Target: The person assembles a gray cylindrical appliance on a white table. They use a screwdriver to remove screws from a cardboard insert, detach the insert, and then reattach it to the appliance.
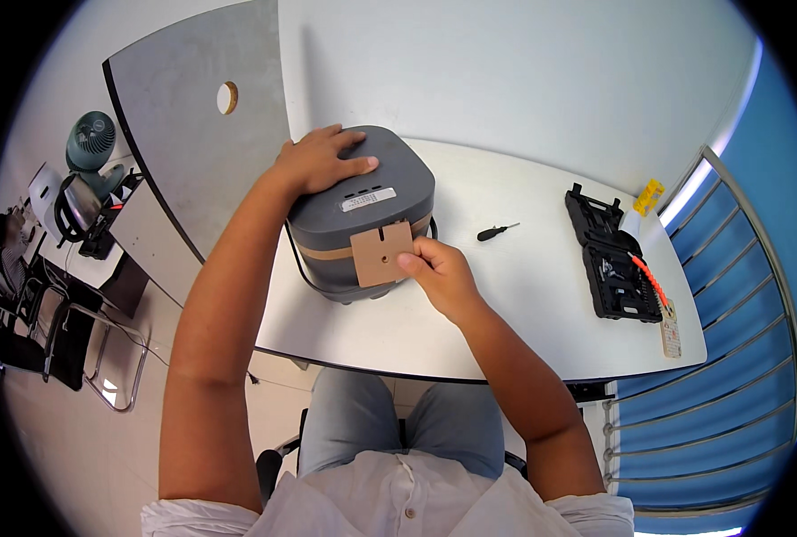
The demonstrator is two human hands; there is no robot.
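Note:
On the white table stands a dark grey, rounded box-shaped appliance with a tan band around its side and a white label on top. My left hand lies on its far left top, fingers spread and holding nothing. A flat tan cover plate, with a slot at its upper edge and a small hole, is at the appliance's front side. The thumb and fingers of my right hand pinch its right edge. I cannot tell whether the plate is attached to the appliance. A black screwdriver lies right of the appliance.
An open black tool case lies on the table's right side, by a yellow item, an orange-red stick-like item and a power strip. A grey partition rises at left, a metal railing at right.

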